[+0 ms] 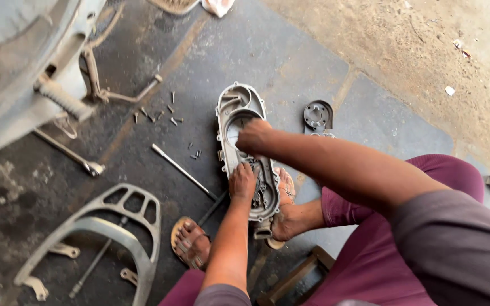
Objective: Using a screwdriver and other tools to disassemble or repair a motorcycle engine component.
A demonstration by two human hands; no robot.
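Both hands (pixel 243 180) (pixel 253 136) apparently press ribbed cast-metal cover (pixel 239 105).

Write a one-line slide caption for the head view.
Seated person's left hand and right hand rest inside a long grey cast-metal engine cover on a dark floor, loose bolts alongside.

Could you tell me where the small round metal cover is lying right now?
In the head view, the small round metal cover lies on the dark floor, just right of the long engine casing and beyond the right hand.
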